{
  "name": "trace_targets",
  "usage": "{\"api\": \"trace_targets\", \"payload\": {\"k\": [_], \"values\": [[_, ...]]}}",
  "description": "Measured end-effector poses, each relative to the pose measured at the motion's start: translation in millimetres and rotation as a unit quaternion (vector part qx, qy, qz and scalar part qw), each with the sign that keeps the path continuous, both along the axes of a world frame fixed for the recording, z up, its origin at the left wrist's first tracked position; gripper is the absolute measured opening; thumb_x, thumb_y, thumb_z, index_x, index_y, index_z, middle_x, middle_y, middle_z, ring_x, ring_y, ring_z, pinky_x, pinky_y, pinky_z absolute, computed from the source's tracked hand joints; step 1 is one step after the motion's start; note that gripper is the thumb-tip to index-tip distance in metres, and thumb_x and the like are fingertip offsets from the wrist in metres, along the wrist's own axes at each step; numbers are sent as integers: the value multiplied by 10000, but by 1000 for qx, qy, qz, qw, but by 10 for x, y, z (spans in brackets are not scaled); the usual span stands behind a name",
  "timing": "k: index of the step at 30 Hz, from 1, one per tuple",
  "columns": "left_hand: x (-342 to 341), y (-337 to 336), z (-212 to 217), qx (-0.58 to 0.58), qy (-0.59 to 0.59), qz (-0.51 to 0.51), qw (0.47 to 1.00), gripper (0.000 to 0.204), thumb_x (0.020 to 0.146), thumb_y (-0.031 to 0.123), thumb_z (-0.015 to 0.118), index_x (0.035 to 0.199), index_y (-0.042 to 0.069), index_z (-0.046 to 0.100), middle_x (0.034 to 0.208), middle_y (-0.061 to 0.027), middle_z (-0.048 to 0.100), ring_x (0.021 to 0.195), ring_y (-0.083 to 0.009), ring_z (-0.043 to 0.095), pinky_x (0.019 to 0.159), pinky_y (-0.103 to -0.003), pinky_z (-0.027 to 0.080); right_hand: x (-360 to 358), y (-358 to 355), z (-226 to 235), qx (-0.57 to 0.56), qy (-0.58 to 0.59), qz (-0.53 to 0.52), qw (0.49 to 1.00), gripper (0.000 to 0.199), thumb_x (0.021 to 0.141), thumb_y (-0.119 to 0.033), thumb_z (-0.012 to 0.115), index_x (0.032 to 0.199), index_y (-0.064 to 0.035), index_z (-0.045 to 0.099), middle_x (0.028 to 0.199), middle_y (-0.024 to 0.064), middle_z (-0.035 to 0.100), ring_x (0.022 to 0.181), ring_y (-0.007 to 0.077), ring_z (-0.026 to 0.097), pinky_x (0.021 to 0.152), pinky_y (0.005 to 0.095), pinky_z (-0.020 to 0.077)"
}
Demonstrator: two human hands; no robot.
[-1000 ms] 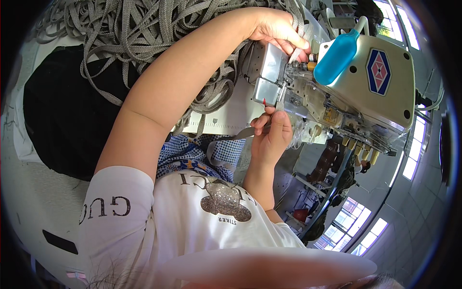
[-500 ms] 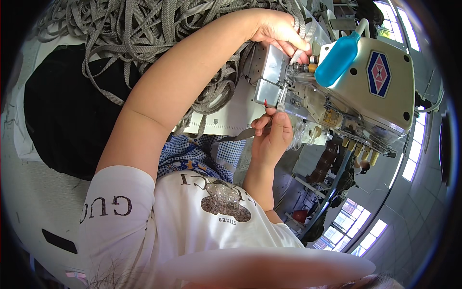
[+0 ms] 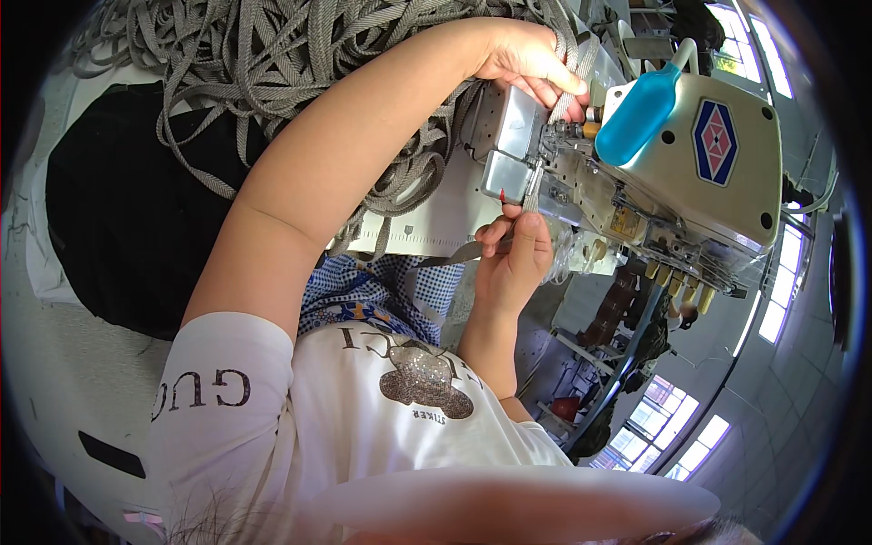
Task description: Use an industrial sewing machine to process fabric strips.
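A grey herringbone webbing strap (image 3: 536, 186) runs through the needle area of a cream sewing machine (image 3: 736, 163), beside its silver metal cover (image 3: 513, 123). At the far side of that cover, my left hand (image 3: 536, 64) is closed on the webbing, thumb on top and fingers curled beneath. My right hand (image 3: 518, 254) pinches the near stretch between thumb and fingers, just below the cover's near end. From there a loose grey length trails off to the left.
A big tangled heap of grey webbing (image 3: 272, 54) covers the far left of the table. Black cloth (image 3: 136, 209) lies left of my left arm. A bright blue padded piece (image 3: 640, 113) hangs at the machine head's front. Shelving and windows stand beyond on the right.
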State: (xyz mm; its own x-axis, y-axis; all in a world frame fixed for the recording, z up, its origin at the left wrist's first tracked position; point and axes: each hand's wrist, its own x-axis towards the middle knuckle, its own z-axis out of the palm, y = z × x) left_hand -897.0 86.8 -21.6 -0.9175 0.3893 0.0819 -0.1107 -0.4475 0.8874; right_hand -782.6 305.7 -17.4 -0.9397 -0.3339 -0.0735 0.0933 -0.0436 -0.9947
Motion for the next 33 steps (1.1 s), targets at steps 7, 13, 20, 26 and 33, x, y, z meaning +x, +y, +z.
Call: {"api": "trace_targets", "payload": {"k": [7, 13, 20, 26, 33], "values": [[-3, 2, -8, 4, 2, 0, 1000, 344, 844, 221, 528, 1092, -16, 517, 1026, -128, 599, 997, -219, 555, 897, -297, 394, 2, -2, -4, -1, -2, 0, 1000, 262, 899, -220, 438, 855, 10, 555, 554, 61, 519, 435, 95, 424, 515, 243, 441], [-1, -2, -2, -1, 4, 3, 1000, 330, 845, 223, 525, 1078, -10, 530, 1016, -127, 603, 988, -221, 559, 889, -291, 403, 1, -3, -1, 1, 2, 2, 1000, 262, 901, -219, 432, 858, 9, 554, 555, 60, 517, 440, 94, 423, 514, 242, 438], [22, -68, 9, 11, 12, 0, 1000, 331, 844, 237, 525, 1083, 7, 532, 1027, -127, 598, 992, -221, 556, 851, -281, 434, 8, -9, 4, 6, 2, 3, 1000, 266, 902, -224, 430, 863, 9, 552, 554, 59, 514, 441, 93, 418, 513, 241, 437], [25, -102, 5, -4, 4, 49, 999, 308, 827, 281, 553, 1020, 43, 587, 927, -79, 615, 863, -160, 578, 764, -231, 463, -11, 61, 0, 33, 6, 19, 999, 286, 895, -243, 446, 889, 20, 559, 611, 66, 546, 484, 92, 450, 524, 228, 426], [9, -112, -5, -34, -11, 97, 995, 278, 809, 316, 581, 921, 69, 644, 823, -25, 598, 731, -82, 550, 682, -186, 464, -92, 256, 25, 269, 334, -48, 902, 225, 866, -167, 504, 946, 33, 569, 739, 64, 585, 626, 92, 516, 588, 201, 421]]}}
